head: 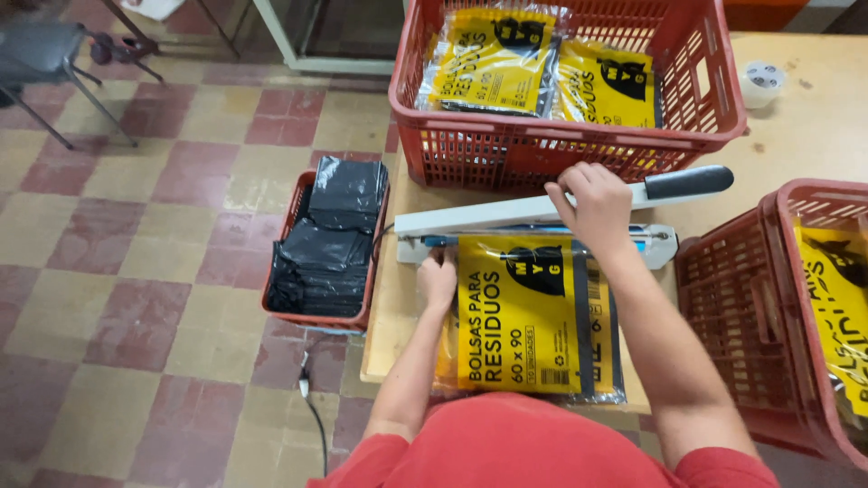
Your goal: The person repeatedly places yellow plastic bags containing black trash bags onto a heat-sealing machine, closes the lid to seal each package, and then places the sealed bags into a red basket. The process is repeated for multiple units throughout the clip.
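Packet: yellow-and-black packet (529,316) lies flat on the tabletop (814,136), long axis running from the person's body away to the sealer (542,226), far end under its bar.
Left hand (438,280): fingers pressed on the packet's far left corner.
Right hand (592,201): fingers clenched round the sealer arm.
Far crate (506,145): red, holding flat yellow packets.
Right crate (768,298): red, yellow packet inside.
Floor crate (298,203): black folded bags.
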